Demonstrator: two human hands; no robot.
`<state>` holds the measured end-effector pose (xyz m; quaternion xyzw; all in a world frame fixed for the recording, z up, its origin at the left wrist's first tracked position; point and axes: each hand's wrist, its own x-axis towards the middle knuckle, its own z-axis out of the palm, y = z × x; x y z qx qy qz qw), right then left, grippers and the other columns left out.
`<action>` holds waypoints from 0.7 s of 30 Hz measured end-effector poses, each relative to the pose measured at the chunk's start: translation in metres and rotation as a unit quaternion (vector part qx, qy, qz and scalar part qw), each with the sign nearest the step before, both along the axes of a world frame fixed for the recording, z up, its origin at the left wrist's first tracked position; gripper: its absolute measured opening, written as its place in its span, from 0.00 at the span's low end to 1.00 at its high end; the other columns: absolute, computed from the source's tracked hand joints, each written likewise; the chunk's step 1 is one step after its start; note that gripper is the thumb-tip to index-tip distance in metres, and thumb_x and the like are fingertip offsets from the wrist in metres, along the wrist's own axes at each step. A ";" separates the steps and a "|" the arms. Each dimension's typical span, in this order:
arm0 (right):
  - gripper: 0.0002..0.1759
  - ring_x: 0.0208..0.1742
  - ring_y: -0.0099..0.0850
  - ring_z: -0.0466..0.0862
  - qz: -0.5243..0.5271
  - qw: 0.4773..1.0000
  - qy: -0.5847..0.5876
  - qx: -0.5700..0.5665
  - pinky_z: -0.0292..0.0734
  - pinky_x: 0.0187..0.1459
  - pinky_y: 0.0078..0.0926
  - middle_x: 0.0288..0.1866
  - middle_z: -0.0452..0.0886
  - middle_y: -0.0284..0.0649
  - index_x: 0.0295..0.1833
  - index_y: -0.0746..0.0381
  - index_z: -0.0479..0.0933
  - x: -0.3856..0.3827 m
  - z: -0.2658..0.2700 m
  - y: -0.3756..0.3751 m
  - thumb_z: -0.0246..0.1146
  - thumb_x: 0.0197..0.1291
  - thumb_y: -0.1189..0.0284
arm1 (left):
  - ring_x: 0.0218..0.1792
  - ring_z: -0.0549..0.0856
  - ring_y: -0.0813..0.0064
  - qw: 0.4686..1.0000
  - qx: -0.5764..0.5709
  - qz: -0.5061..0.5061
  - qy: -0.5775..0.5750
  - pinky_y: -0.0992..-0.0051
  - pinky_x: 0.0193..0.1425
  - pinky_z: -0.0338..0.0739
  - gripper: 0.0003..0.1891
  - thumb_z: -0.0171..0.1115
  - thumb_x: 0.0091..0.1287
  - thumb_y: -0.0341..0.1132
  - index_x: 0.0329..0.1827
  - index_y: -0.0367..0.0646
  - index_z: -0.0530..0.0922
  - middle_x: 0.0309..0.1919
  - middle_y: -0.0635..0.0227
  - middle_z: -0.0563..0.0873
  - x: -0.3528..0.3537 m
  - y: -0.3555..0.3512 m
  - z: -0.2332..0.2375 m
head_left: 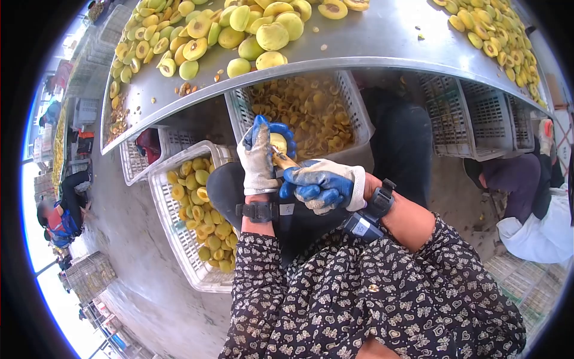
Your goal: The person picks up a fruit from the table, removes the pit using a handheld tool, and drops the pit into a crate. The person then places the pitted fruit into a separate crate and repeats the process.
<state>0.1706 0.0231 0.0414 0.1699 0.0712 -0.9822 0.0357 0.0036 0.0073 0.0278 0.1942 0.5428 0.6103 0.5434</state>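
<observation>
- Holding yellow fruit (278, 141) in our left hand (260, 154)
- Our right hand (323, 184) wrapped around tan tool (283, 160), right by that fruit
- More fruit (272, 37) piled on desk (371, 45)

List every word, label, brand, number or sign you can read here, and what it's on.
No text can be read.
Left label, beside the left wristband: too small and blurred to read.
Right label, on the dark device near the right wristband: too small to read.
</observation>
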 end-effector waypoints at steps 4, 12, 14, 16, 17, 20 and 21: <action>0.15 0.11 0.14 0.62 0.000 0.981 0.088 -0.174 0.58 0.14 0.13 0.18 0.67 0.25 0.45 0.65 0.73 0.000 -0.006 -0.004 0.52 0.68 0.63 | 0.18 0.82 0.71 0.999 0.020 0.020 0.032 0.74 0.20 0.78 0.20 0.55 0.68 0.48 0.33 0.37 0.80 0.22 0.61 0.83 0.004 -0.002 -0.001; 0.16 0.09 0.16 0.61 -0.040 0.961 0.130 -0.239 0.57 0.12 0.14 0.15 0.64 0.23 0.42 0.66 0.74 -0.006 -0.024 -0.005 0.51 0.69 0.62 | 0.25 0.83 0.66 0.989 -0.068 0.008 -0.131 0.69 0.26 0.80 0.20 0.53 0.67 0.52 0.37 0.41 0.77 0.28 0.61 0.83 -0.001 0.008 -0.007; 0.16 0.09 0.16 0.61 -0.046 0.969 0.124 -0.210 0.56 0.12 0.14 0.15 0.64 0.23 0.41 0.65 0.74 -0.006 -0.028 -0.005 0.51 0.69 0.62 | 0.27 0.83 0.65 0.986 -0.074 0.009 -0.152 0.68 0.28 0.80 0.20 0.53 0.68 0.52 0.38 0.41 0.76 0.30 0.60 0.83 -0.002 0.010 -0.012; 0.16 0.10 0.16 0.61 -0.073 0.975 0.108 -0.182 0.56 0.12 0.14 0.15 0.64 0.23 0.41 0.65 0.74 -0.004 -0.024 -0.004 0.51 0.68 0.61 | 0.27 0.83 0.64 0.981 -0.069 0.038 -0.179 0.67 0.29 0.79 0.19 0.52 0.68 0.51 0.38 0.41 0.77 0.30 0.60 0.83 0.003 0.013 -0.014; 0.16 0.10 0.16 0.61 -0.072 0.975 0.107 -0.180 0.56 0.12 0.14 0.15 0.64 0.23 0.41 0.65 0.74 -0.003 -0.025 -0.002 0.51 0.68 0.61 | 0.27 0.82 0.63 0.977 -0.070 0.051 -0.196 0.67 0.31 0.79 0.19 0.52 0.68 0.52 0.38 0.42 0.77 0.30 0.61 0.83 0.004 0.016 -0.015; 0.16 0.10 0.16 0.61 -0.073 0.967 0.124 -0.212 0.56 0.13 0.14 0.15 0.64 0.23 0.42 0.65 0.74 0.001 -0.028 0.000 0.51 0.68 0.62 | 0.28 0.82 0.63 0.975 -0.066 0.070 -0.198 0.66 0.32 0.79 0.19 0.53 0.67 0.52 0.38 0.43 0.77 0.30 0.61 0.83 0.008 0.022 -0.016; 0.16 0.10 0.15 0.61 -0.079 0.972 0.133 -0.177 0.56 0.13 0.14 0.15 0.64 0.23 0.42 0.65 0.74 0.003 -0.025 0.001 0.51 0.68 0.62 | 0.31 0.82 0.63 0.956 -0.026 0.059 -0.286 0.66 0.33 0.79 0.18 0.53 0.67 0.52 0.39 0.44 0.77 0.32 0.62 0.83 -0.001 0.024 -0.030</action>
